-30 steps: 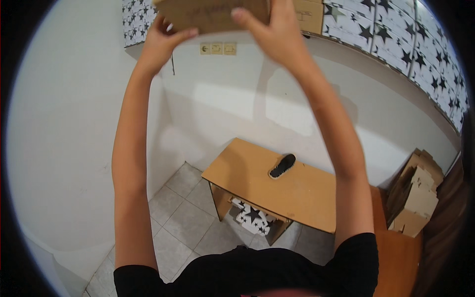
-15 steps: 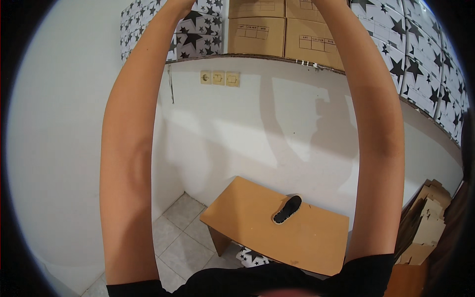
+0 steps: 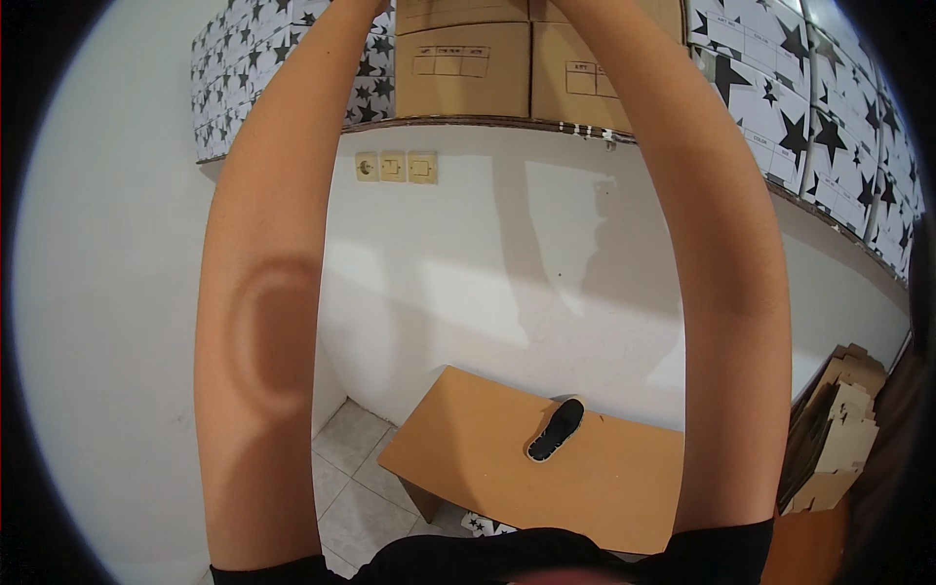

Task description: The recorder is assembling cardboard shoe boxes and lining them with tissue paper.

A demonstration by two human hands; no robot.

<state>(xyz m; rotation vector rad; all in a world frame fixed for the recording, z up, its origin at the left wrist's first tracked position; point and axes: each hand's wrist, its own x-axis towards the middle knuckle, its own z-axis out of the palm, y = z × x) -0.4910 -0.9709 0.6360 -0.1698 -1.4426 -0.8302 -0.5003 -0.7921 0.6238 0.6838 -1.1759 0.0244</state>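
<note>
Head view, clock: 12 at top, centre of picture
Left arm: your left forearm (image 3: 268, 244) runs from 7 up to just before 12, bare and nearly straight.
Right arm: your right forearm (image 3: 731, 244) rises from between 4 and 5, leans inward, leaves just past 12.
Hands: your left hand and right hand are past the top edge; can't tell if wide, narrow or holding something.
Brown boxes: nearest your wrists, two stacked rows of cardboard boxes (image 3: 463, 68) on the shelf (image 3: 468, 120), 12 to 1; upper row cut off.
Star boxes: white star-print cartons (image 3: 756, 107) at 2, more between 10 and 11.
Wall: socket (image 3: 366, 167) and two switches (image 3: 408, 167) at 11.
Table: wooden tabletop (image 3: 595, 492) at 5, black shoe sole (image 3: 558, 429) by its far edge.
Cardboard: folded stack (image 3: 840, 439) near 4.
</note>
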